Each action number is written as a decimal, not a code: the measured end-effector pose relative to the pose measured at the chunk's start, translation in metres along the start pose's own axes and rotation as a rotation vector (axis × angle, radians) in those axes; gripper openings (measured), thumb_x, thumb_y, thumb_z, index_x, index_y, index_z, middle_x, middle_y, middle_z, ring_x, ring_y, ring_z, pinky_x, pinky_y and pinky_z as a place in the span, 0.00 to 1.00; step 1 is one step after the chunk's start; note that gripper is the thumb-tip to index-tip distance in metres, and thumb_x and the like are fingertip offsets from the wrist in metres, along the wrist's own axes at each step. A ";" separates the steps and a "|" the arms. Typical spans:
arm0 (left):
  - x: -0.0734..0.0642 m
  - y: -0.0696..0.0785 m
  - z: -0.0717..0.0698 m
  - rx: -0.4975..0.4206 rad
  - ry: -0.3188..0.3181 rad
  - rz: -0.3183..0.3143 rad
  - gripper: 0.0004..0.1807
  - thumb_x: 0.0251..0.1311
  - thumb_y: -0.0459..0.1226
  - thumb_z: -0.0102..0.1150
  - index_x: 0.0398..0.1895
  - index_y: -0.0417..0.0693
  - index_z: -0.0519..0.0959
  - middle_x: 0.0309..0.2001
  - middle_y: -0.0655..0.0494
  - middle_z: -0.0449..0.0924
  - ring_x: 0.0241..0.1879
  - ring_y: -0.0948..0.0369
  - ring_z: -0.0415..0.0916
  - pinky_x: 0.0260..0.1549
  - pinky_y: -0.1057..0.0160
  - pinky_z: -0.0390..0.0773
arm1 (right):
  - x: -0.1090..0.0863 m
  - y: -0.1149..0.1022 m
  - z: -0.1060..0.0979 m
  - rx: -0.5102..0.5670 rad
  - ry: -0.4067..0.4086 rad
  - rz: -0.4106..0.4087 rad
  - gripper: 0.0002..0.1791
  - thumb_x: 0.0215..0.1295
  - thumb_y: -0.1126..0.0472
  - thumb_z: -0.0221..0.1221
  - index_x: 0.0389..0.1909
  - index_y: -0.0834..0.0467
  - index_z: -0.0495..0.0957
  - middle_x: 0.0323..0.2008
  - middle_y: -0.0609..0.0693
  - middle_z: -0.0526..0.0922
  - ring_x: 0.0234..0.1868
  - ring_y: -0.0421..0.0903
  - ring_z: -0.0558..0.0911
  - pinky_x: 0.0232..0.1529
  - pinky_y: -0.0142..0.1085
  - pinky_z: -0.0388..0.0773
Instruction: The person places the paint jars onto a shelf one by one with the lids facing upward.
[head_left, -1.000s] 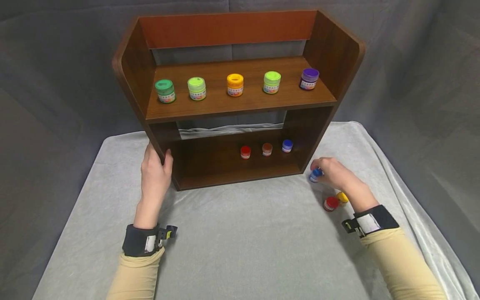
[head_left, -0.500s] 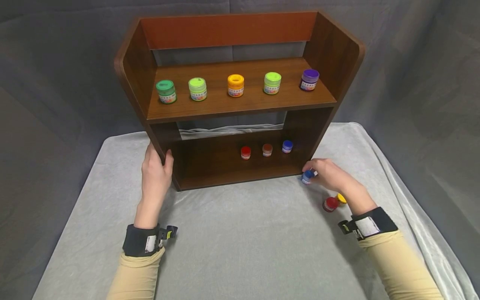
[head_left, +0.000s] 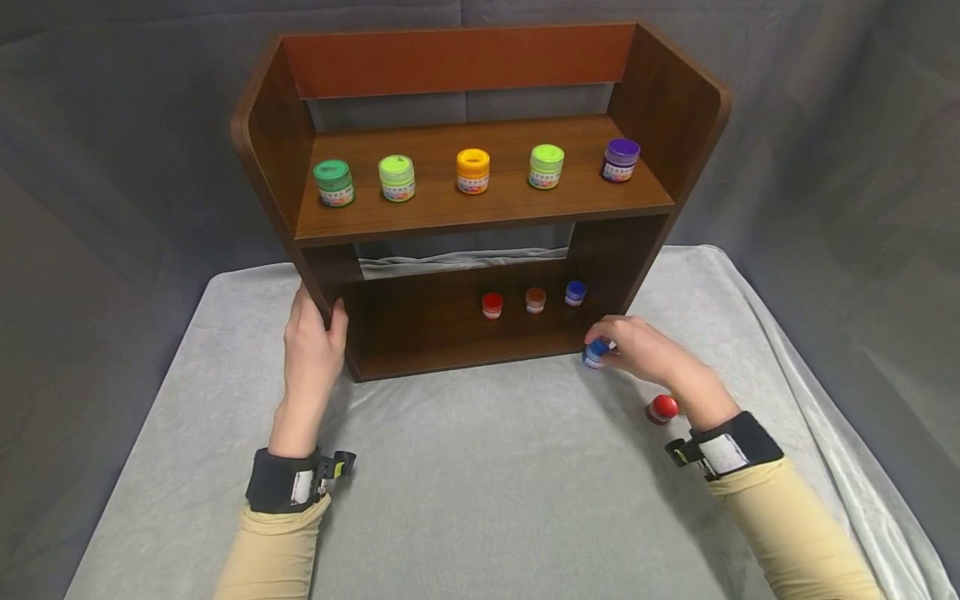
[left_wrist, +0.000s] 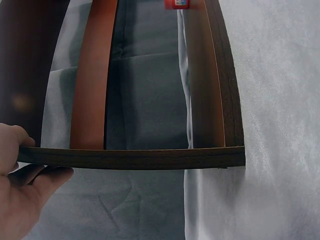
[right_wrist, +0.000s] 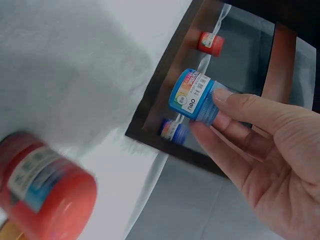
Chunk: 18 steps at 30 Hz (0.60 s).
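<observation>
My left hand (head_left: pixel 311 350) grips the left side panel of a brown wooden shelf (head_left: pixel 420 337), thumb on the inner face and fingers outside. With thumb and fingertips my right hand (head_left: pixel 645 354) pinches a small blue paint jar (right_wrist: pixel 192 95) by its lid. In the head view this jar overlaps the lower board's front edge, near the right corner. On that board stand a red jar (head_left: pixel 492 306), a brown jar (head_left: pixel 535 301) and another blue jar (head_left: pixel 575 293), all toward the right end.
The upper board bears a row of jars: green (head_left: pixel 334 184), light green (head_left: pixel 397 178), orange (head_left: pixel 473 172), light green (head_left: pixel 546 167), purple (head_left: pixel 620 160). A red jar (head_left: pixel 662 409) stands on the grey cloth by my right wrist, beside a mostly hidden yellow jar (right_wrist: pixel 10 232).
My right hand has carried the blue jar leftward, from beside the shelf's right side to the lower board's front edge. My left hand keeps its grip on the side panel.
</observation>
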<state>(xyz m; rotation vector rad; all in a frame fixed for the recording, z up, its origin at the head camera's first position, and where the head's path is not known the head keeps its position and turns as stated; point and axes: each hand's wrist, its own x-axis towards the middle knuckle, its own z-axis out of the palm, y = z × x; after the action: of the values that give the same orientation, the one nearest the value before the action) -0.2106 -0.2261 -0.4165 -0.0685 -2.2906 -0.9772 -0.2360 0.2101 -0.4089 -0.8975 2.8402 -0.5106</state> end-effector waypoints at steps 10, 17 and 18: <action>0.000 -0.001 0.000 0.005 -0.008 0.003 0.24 0.70 0.33 0.52 0.65 0.32 0.65 0.56 0.30 0.74 0.56 0.38 0.76 0.54 0.39 0.76 | 0.016 -0.012 0.002 -0.004 0.071 -0.080 0.15 0.55 0.74 0.69 0.45 0.67 0.83 0.43 0.61 0.86 0.45 0.55 0.85 0.49 0.48 0.83; 0.000 -0.001 0.000 0.000 -0.005 0.008 0.24 0.69 0.33 0.53 0.65 0.32 0.65 0.56 0.31 0.74 0.56 0.38 0.76 0.54 0.40 0.76 | 0.026 -0.020 0.006 -0.002 0.107 -0.093 0.15 0.57 0.74 0.66 0.47 0.67 0.83 0.47 0.62 0.85 0.50 0.57 0.84 0.52 0.49 0.82; 0.000 -0.001 0.000 -0.002 -0.005 0.007 0.24 0.69 0.33 0.53 0.65 0.32 0.66 0.56 0.31 0.74 0.56 0.38 0.76 0.55 0.40 0.76 | 0.028 -0.021 0.007 0.000 0.110 -0.096 0.15 0.58 0.74 0.66 0.47 0.68 0.83 0.48 0.62 0.85 0.50 0.57 0.84 0.52 0.49 0.82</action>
<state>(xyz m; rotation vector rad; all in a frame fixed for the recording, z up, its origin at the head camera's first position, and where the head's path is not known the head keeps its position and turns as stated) -0.2113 -0.2269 -0.4175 -0.0796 -2.2920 -0.9769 -0.2459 0.1757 -0.4080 -1.0407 2.9059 -0.5884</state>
